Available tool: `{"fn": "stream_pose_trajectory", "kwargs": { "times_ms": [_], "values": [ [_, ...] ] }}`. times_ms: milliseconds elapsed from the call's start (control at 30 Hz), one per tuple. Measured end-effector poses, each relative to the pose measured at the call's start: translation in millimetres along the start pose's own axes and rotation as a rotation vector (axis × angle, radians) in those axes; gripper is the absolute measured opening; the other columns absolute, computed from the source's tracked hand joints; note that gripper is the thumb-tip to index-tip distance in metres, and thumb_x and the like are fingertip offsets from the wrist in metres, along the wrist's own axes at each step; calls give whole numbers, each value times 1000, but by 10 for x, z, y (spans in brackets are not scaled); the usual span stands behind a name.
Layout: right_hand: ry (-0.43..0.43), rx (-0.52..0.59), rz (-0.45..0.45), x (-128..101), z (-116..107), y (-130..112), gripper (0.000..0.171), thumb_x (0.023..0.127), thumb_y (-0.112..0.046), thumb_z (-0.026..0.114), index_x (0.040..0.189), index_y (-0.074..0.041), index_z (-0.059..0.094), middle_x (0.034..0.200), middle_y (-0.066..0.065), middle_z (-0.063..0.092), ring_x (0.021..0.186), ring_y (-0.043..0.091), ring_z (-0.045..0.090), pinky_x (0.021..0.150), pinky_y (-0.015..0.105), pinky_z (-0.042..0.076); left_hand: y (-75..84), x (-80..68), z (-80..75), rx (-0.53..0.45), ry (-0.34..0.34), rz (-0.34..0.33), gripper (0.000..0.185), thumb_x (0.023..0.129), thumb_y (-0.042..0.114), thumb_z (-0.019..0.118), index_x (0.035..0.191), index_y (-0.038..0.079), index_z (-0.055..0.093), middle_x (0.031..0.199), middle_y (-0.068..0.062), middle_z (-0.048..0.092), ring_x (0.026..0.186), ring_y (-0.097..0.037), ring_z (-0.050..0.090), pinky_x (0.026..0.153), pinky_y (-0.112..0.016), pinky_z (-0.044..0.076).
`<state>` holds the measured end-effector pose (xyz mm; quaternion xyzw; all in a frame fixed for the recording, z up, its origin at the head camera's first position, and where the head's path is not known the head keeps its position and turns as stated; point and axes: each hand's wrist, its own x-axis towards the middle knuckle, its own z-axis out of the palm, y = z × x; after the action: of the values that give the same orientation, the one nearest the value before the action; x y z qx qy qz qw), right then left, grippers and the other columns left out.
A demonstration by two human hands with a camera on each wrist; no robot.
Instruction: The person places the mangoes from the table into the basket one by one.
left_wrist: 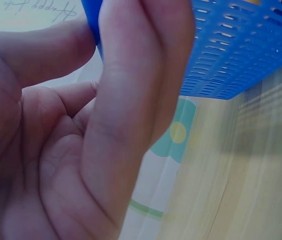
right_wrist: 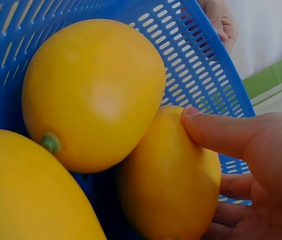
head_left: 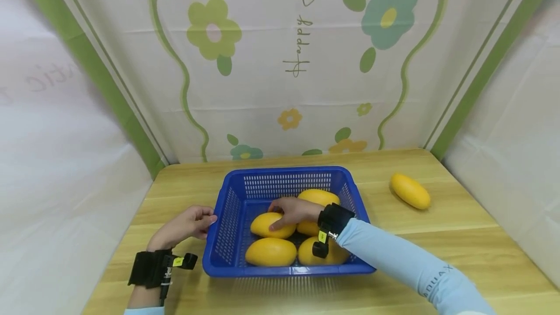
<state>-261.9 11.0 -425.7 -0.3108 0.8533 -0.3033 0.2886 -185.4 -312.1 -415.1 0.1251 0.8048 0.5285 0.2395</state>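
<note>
Mangoes, smooth and yellow, are seen in the blue basket (head_left: 227,218), whose rim is pinched by the left hand (head_left: 185,225), while one mango (right_wrist: 173,185) is gripped by the right hand (right_wrist: 250,165), its green-stubbed neighbour (right_wrist: 93,92) shown only by the right wrist view.

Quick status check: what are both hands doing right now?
Left hand grips basket rim. Right hand holds a mango inside the basket. One loose mango on table, nothing blocking.

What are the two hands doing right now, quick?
Left hand: grips the left rim of the blue basket.
Right hand: fingers curled round a yellow mango inside the basket.
</note>
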Motion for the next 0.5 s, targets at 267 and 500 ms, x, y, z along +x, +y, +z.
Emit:
{"fn": "stream_pose_trajectory", "kwargs": {
  "times_ms": [267,500],
  "values": [
    [-5,25,27,-32,4,10,43,89,-33,76,127,-15,64,127,5,65,118,23,59,108,45,45,-30,3,15,5,1,-2,32,107,23,47,111,-7,58,87,-3,68,73,-12,65,72,-36,61],
    [-17,83,20,-100,-96,-76,49,90,-32,74,132,-11,60,129,5,65,119,24,60,107,45,47,-1,-14,11,6,3,8,32,107,22,47,111,-8,58,86,-2,67,72,-11,63,70,-32,60]
  ]
}}
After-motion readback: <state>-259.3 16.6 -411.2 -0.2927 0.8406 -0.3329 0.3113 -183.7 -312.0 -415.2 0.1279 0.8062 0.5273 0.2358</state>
